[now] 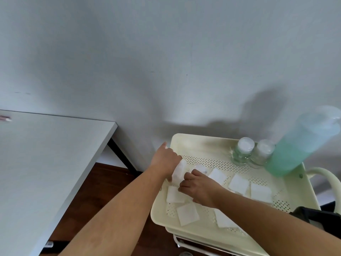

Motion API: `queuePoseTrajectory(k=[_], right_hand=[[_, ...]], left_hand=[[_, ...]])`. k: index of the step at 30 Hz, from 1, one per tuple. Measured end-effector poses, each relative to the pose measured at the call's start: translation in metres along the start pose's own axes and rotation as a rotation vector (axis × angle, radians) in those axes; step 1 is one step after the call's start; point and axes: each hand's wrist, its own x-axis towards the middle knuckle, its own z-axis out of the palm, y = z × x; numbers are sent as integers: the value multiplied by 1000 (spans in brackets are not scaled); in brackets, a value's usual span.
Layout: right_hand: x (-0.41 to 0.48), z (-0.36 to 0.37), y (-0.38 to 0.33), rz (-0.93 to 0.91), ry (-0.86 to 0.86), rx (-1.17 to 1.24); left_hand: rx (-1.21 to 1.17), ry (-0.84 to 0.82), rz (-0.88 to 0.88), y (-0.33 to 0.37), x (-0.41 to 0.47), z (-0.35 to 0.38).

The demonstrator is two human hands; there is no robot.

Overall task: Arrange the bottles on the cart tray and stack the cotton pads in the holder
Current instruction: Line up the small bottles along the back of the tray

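Observation:
A cream perforated cart tray [199,143] holds several square white cotton pads [187,213] scattered flat across its floor. At the tray's left side my left hand [164,159] grips a clear holder [179,170] with white pads in it. My right hand [198,187] is just right of the holder, fingers curled at its opening; whether it holds a pad is hidden. Two small clear bottles with white caps [243,150] [262,153] stand upright at the tray's back right. A tall green-blue bottle [299,145] stands beside them in the corner.
A grey table [46,154] stands to the left, with a gap of dark wooden floor [103,185] between it and the cart. A white wall is close behind the tray. The cart handle [330,180] curves at the right, with a dark object [319,217] below it.

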Motion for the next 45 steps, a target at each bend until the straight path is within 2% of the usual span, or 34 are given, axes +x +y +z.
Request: queuePoseTrajectory(k=[4,9,17,28,33,37,41,45], right_hand=[[-7,-3,5,-12,122,-10],[-23,-15,20,157,298,55],[-38,-29,28,505,560,281],[-47,-33,32,554,640,319],[-51,-42,36,591,655,386],[-57,-49,42,677,657,473],[-62,-56,51,785,625,602],[-65,-64,66,823,563,595]], left_hand=[[39,17,-3,2,-6,-2],[3,85,-34,14,-17,3],[-521,130,-424,62,-25,21],[-881,138,-669,80,-27,18],[-1079,304,-764,69,-28,9],[-1134,420,-729,64,-26,-8],[-1143,440,-592,56,-19,-24],[-1113,422,-452,41,-4,-39]])
